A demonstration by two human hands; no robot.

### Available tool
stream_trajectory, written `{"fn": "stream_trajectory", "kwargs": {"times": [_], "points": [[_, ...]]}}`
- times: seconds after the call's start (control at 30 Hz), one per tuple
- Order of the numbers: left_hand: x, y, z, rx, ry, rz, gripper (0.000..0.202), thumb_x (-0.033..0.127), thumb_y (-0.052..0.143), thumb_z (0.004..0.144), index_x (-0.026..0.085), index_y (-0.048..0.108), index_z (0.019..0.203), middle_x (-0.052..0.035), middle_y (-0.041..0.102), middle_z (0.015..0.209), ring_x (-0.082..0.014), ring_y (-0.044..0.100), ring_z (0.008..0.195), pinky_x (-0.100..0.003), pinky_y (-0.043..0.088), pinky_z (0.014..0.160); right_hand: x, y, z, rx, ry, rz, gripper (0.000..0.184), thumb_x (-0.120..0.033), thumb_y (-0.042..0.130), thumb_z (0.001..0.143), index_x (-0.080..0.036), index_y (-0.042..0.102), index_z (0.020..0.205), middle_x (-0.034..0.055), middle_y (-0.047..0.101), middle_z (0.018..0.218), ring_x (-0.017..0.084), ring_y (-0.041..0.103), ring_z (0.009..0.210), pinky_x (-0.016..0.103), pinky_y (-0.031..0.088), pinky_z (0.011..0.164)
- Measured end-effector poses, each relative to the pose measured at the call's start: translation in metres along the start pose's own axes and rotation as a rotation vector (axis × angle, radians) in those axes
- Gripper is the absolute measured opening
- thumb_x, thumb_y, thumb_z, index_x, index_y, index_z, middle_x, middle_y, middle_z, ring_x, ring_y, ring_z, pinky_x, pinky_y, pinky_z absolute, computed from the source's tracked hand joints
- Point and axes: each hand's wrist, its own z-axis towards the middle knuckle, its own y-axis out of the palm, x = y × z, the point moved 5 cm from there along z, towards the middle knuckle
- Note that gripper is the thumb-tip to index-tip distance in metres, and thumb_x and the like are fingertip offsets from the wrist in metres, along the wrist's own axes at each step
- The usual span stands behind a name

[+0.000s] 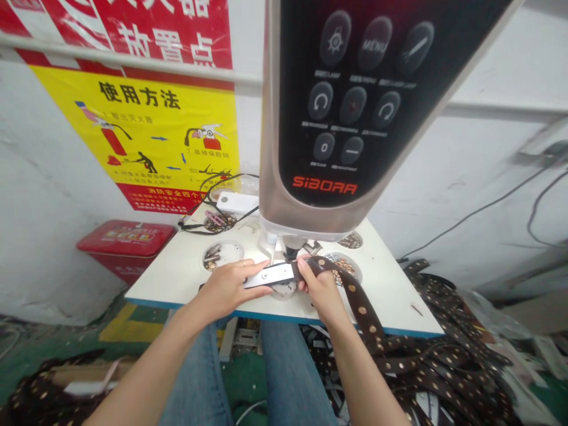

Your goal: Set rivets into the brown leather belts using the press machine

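Note:
A dark brown belt (362, 309) with brass-coloured studs runs across the front of the white worktable and over its right edge. My left hand (226, 287) grips its left end, thumb and fingers on opposite edges. Along this part lies a flat white strip (277, 273) with a small round metal piece on it. My right hand (320, 289) is closed on the belt just right of the strip, thumb on top. Both hands are right below the head of a machine (310, 222), whose lower working parts are partly hidden behind the belt and fingers.
Recessed cups in the worktable (390, 296) hold small metal parts (344, 266). A white box (237, 203) and black cables lie at the back left. Many studded belts (444, 367) heap at the right; more lie at lower left. A red bin (126, 245) stands left.

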Motion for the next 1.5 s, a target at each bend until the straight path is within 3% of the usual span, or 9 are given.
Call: {"fn": "stream_trajectory", "kwargs": {"times": [0.13, 0.33, 0.5, 0.63, 0.73, 0.9, 1.17, 1.3, 1.5], "points": [[0.001, -0.001, 0.002, -0.020, -0.026, 0.003, 0.050, 0.041, 0.067, 0.084, 0.023, 0.057, 0.130, -0.0090, 0.067, 0.118, -0.0263, 0.063, 0.108, -0.033, 0.050, 0.090, 0.003, 0.001, 0.003, 0.003, -0.013, -0.019, 0.044, -0.057, 0.054, 0.084, -0.016, 0.058, 0.097, -0.0061, 0.050, 0.049, 0.017, 0.050, 0.050, 0.031, 0.039, 0.057], [0.012, -0.006, -0.008, 0.096, 0.036, 0.010, 0.052, 0.041, 0.069, 0.082, 0.020, 0.059, 0.128, -0.0107, 0.067, 0.120, -0.0267, 0.063, 0.109, -0.036, 0.049, 0.094, -0.003, 0.005, -0.011, 0.115, -0.030, 0.202, 0.033, -0.050, 0.061, 0.082, -0.020, 0.058, 0.095, -0.0052, 0.050, 0.062, 0.012, 0.046, 0.052, 0.026, 0.039, 0.053], [0.024, 0.002, -0.022, 0.060, 0.108, 0.005, 0.055, 0.034, 0.071, 0.082, 0.019, 0.054, 0.132, -0.0099, 0.067, 0.115, -0.0238, 0.065, 0.101, -0.033, 0.053, 0.086, -0.012, 0.000, -0.023, 0.000, -0.016, 0.142, 0.027, -0.043, 0.070, 0.076, -0.022, 0.061, 0.090, -0.0001, 0.057, 0.078, 0.016, 0.055, 0.066, 0.025, 0.046, 0.054], [0.015, -0.005, -0.019, 0.107, 0.112, 0.033, 0.047, 0.034, 0.063, 0.087, 0.020, 0.055, 0.132, -0.0087, 0.067, 0.115, -0.0237, 0.063, 0.103, -0.033, 0.051, 0.089, -0.016, -0.016, -0.011, 0.077, -0.083, 0.144, 0.023, -0.041, 0.070, 0.077, -0.022, 0.061, 0.084, 0.0002, 0.056, 0.077, 0.015, 0.054, 0.067, 0.024, 0.046, 0.053], [0.002, -0.007, -0.011, 0.089, 0.091, 0.020, 0.048, 0.041, 0.060, 0.089, 0.020, 0.055, 0.132, -0.0073, 0.067, 0.112, -0.0219, 0.064, 0.101, -0.028, 0.050, 0.085, -0.007, -0.015, 0.000, 0.044, -0.045, 0.151, 0.026, -0.044, 0.070, 0.076, -0.021, 0.060, 0.083, -0.0001, 0.056, 0.077, 0.015, 0.053, 0.067, 0.025, 0.046, 0.056], [-0.007, 0.002, -0.004, 0.037, 0.105, 0.024, 0.054, 0.049, 0.055, 0.091, 0.020, 0.050, 0.137, -0.0075, 0.066, 0.111, -0.0198, 0.064, 0.096, -0.024, 0.049, 0.079, 0.001, -0.014, 0.002, 0.012, -0.055, 0.083, 0.025, -0.045, 0.067, 0.079, -0.022, 0.058, 0.085, 0.0012, 0.056, 0.083, 0.017, 0.055, 0.075, 0.027, 0.048, 0.060], [-0.015, 0.011, -0.003, 0.062, 0.147, -0.005, 0.054, 0.047, 0.054, 0.092, 0.022, 0.047, 0.139, -0.0063, 0.065, 0.104, -0.0178, 0.064, 0.090, -0.023, 0.050, 0.078, 0.001, -0.014, 0.005, 0.028, -0.051, 0.092, 0.026, -0.045, 0.068, 0.077, -0.022, 0.057, 0.083, 0.0003, 0.056, 0.077, 0.017, 0.053, 0.068, 0.028, 0.046, 0.058], [-0.001, 0.001, -0.011, 0.165, 0.198, 0.019, 0.054, 0.051, 0.048, 0.093, 0.020, 0.050, 0.137, -0.0089, 0.065, 0.108, -0.0206, 0.064, 0.095, -0.026, 0.051, 0.081, -0.009, -0.013, -0.005, 0.116, -0.059, 0.241, 0.022, -0.042, 0.068, 0.079, -0.024, 0.057, 0.086, -0.0026, 0.054, 0.074, 0.014, 0.051, 0.065, 0.024, 0.041, 0.054], [0.029, -0.005, -0.033, 0.225, 0.351, 0.109, 0.054, 0.051, 0.044, 0.094, 0.017, 0.048, 0.137, -0.0096, 0.067, 0.099, -0.0192, 0.065, 0.085, -0.026, 0.053, 0.073, -0.025, -0.004, -0.033, -0.108, -0.023, 0.124, 0.022, -0.040, 0.070, 0.077, -0.022, 0.063, 0.086, -0.0013, 0.060, 0.075, 0.016, 0.055, 0.068, 0.027, 0.043, 0.064]]}}
